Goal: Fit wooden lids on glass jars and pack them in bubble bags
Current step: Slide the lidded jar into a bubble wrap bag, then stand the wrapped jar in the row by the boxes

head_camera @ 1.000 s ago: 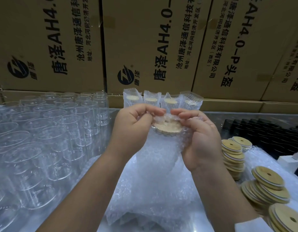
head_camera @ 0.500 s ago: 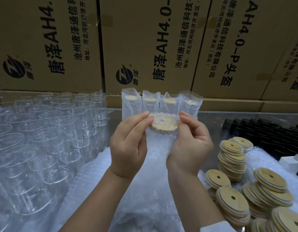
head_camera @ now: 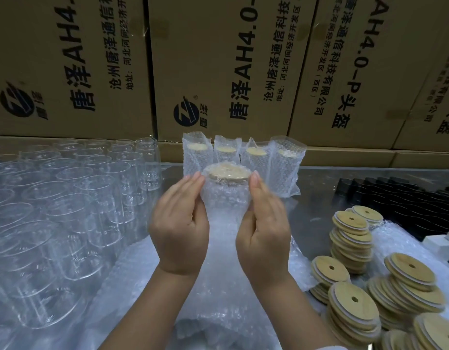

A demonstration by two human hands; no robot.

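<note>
Item: bagged jar (head_camera: 226, 198), standing upright in the air above the table (head_camera: 317, 190), just in front of the row of four packed jars (head_camera: 243, 157). Its wooden lid (head_camera: 229, 171) is showing through the top of the bubble bag (head_camera: 224, 218); whether the bag's mouth is closed over it cannot be told. The left hand (head_camera: 179, 223) and right hand (head_camera: 265, 223) are pressing flat on opposite sides, fingers nearly straight and pointing up, neither one curling round the jar. Risk, as judged: with only palm pressure on slick film, the glass is likely sliding inside the bag, and a slackening of either hand is inviting a drop onto the spare bubble bags (head_camera: 218, 317) below, or worse, onto bare table. Setting it down too close is risking a knock to the packed row, which is standing closely side by side and could be toppling together. A lid not fully seated could be lifting off as the film is being tugged. To the left, empty glass jars (head_camera: 67, 198) are crowding the table within a forearm's sweep; to the right, loose lids (head_camera: 352, 231) are leaning in uneven stacks and could be spilling if brushed. Cardboard boxes (head_camera: 218, 72) are walling the back.
</note>
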